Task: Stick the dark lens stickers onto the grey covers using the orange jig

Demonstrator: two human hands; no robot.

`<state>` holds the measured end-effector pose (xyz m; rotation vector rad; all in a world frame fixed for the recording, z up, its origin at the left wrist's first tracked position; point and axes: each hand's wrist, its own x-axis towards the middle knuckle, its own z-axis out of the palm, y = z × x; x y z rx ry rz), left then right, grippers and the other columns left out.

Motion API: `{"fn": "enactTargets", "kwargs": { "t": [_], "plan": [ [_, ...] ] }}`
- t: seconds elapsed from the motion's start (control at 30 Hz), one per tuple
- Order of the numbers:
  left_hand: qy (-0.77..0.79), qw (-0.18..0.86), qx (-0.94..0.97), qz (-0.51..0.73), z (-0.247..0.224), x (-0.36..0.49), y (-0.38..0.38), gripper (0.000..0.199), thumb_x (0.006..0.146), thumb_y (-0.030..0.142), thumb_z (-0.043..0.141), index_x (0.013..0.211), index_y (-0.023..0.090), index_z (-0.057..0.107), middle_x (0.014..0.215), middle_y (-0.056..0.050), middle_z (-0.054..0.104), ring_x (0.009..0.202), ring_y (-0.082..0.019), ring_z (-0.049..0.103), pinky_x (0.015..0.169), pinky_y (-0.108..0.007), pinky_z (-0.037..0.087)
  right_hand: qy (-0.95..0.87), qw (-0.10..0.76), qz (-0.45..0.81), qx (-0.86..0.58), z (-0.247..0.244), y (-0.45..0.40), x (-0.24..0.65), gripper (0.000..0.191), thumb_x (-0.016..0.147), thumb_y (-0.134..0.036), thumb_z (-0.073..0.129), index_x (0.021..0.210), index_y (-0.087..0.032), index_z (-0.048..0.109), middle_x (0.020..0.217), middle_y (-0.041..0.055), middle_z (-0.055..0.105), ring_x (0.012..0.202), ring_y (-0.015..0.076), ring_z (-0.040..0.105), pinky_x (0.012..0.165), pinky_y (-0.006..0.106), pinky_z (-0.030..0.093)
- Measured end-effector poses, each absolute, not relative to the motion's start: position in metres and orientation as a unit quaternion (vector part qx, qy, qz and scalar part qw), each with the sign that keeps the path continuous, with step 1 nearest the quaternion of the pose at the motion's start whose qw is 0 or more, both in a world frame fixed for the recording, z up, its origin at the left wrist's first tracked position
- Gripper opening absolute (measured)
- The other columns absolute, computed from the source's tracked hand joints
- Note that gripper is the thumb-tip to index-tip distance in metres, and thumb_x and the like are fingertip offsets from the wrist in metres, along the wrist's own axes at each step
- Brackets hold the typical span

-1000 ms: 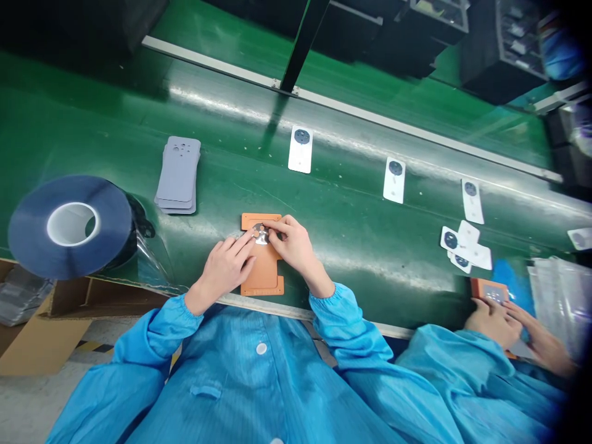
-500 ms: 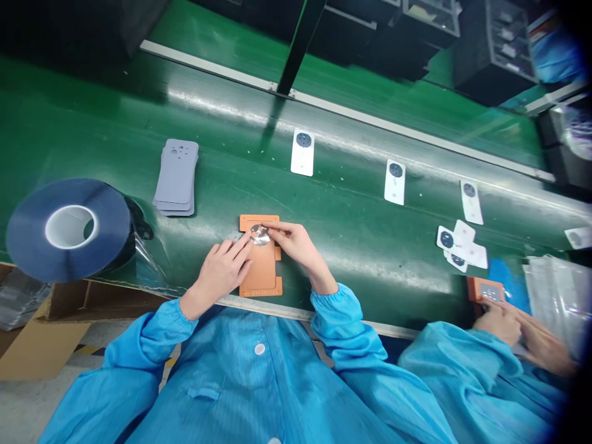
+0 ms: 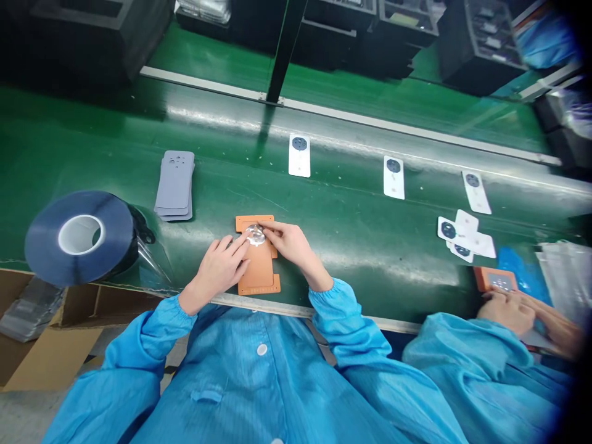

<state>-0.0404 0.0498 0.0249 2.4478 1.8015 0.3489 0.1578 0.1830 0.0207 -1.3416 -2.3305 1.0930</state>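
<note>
An orange fixture plate (image 3: pixel 259 290) lies near the bench's front edge, with an orange phone-shaped panel (image 3: pixel 258 266) set in it. On the panel's upper part sits a shiny, transparent-looking round disc (image 3: pixel 256 237). My left hand (image 3: pixel 222 268) reaches in from the left, fingers stretched out and apart, the index fingertip touching the disc's left side. My right hand (image 3: pixel 290 243) comes from the right, its thumb and fingertips pinched together at the disc's upper right edge. The fingers partly cover the disc's rim.
Grey phone-shaped panels (image 3: pixel 174 188) are stacked at back left, near a large roll of film (image 3: pixel 46 237). White cards with dark discs (image 3: pixel 300 161) lie across the bench. On the right, a co-worker's hands (image 3: pixel 509 314) rest by another orange fixture (image 3: pixel 483 279). A cardboard box (image 3: pixel 55 364) stands below left.
The camera view has shifted slightly. Both my hands stay at the disc, with the right fingertips moved only a little along its upper edge.
</note>
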Motion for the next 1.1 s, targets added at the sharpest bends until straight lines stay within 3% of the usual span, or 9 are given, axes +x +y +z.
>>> {"fn": "enactTargets", "kwargs": {
  "t": [0.13,0.2,0.33,0.5,0.77,0.83,0.93,1.0,1.1],
  "plan": [
    [0.598,0.042,0.792,0.117,0.022,-0.041,0.046,0.049,0.105,0.033,0.048,0.149,0.014,0.055,0.162,-0.011,0.050,0.121,-0.034,0.057,0.093,-0.049,0.049,-0.730,0.188,0.442,-0.485,0.007,0.185,0.164,0.043,0.096,-0.048,0.064,0.122,-0.018,0.081,0.066,-0.0005,0.069,0.057,0.0143,0.051,0.061,0.027,0.040],
    [0.603,0.055,0.785,0.133,0.019,-0.042,0.045,0.050,0.105,0.034,0.050,0.150,0.015,0.055,0.162,-0.011,0.050,0.122,-0.034,0.057,0.095,-0.049,0.050,-0.738,0.206,0.429,-0.479,0.007,0.182,0.164,0.039,0.097,-0.044,0.061,0.121,-0.020,0.081,0.075,0.0013,0.075,0.061,0.0146,0.056,0.063,0.027,0.043],
    [0.602,0.080,0.776,0.168,0.016,-0.045,0.051,0.047,0.104,0.035,0.054,0.147,0.017,0.058,0.159,-0.010,0.054,0.120,-0.032,0.058,0.098,-0.049,0.051,-0.804,0.171,0.363,-0.438,0.020,0.175,0.157,0.036,0.101,-0.028,0.053,0.126,-0.031,0.079,0.110,0.0028,0.082,0.088,0.0195,0.073,0.081,0.029,0.051],
    [0.598,0.087,0.764,0.225,0.013,-0.053,0.053,0.038,0.105,0.030,0.052,0.140,0.023,0.065,0.148,-0.007,0.065,0.119,-0.028,0.062,0.101,-0.048,0.052,-0.805,0.100,0.319,-0.491,0.033,0.177,0.150,0.037,0.102,-0.027,0.051,0.125,-0.035,0.079,0.108,0.0015,0.083,0.098,0.0226,0.076,0.085,0.030,0.054],
    [0.627,0.023,0.719,0.298,0.027,-0.086,0.047,0.020,0.101,0.028,0.057,0.105,0.023,0.077,0.129,-0.010,0.075,0.113,-0.026,0.068,0.103,-0.047,0.055,-0.738,0.162,0.442,-0.484,0.017,0.189,0.151,0.033,0.094,-0.025,0.057,0.113,-0.026,0.084,0.104,0.0033,0.083,0.092,0.0218,0.075,0.083,0.031,0.054],
    [0.691,-0.022,0.654,0.309,0.034,-0.108,0.058,0.023,0.101,0.032,0.057,0.107,0.020,0.075,0.127,-0.013,0.074,0.118,-0.029,0.067,0.107,-0.049,0.052,-0.701,0.185,0.502,-0.471,0.012,0.194,0.152,0.031,0.092,-0.026,0.059,0.108,-0.021,0.084,0.100,0.0060,0.083,0.088,0.0214,0.074,0.083,0.032,0.055],
    [0.790,-0.065,0.546,0.270,0.039,-0.144,0.082,0.040,0.098,0.042,0.058,0.124,0.014,0.068,0.143,-0.022,0.062,0.134,-0.038,0.057,0.114,-0.056,0.046,-0.656,0.207,0.563,-0.457,0.009,0.198,0.153,0.031,0.088,-0.030,0.062,0.104,-0.015,0.084,0.093,0.0086,0.082,0.078,0.0198,0.071,0.077,0.031,0.055],
    [0.836,-0.050,0.496,0.230,0.040,-0.165,0.098,0.048,0.095,0.047,0.061,0.124,0.008,0.066,0.148,-0.029,0.055,0.139,-0.044,0.051,0.117,-0.061,0.041,-0.636,0.219,0.585,-0.453,0.009,0.198,0.154,0.033,0.085,-0.033,0.065,0.103,-0.013,0.084,0.089,0.0089,0.081,0.072,0.0184,0.069,0.072,0.031,0.054],
    [0.871,-0.002,0.445,0.210,0.041,-0.182,0.112,0.050,0.091,0.050,0.065,0.116,0.006,0.066,0.140,-0.032,0.058,0.135,-0.046,0.053,0.115,-0.062,0.041,-0.619,0.236,0.601,-0.447,0.011,0.194,0.159,0.038,0.083,-0.037,0.065,0.105,-0.011,0.083,0.082,0.0075,0.079,0.068,0.0175,0.066,0.069,0.031,0.052]
  ]
}}
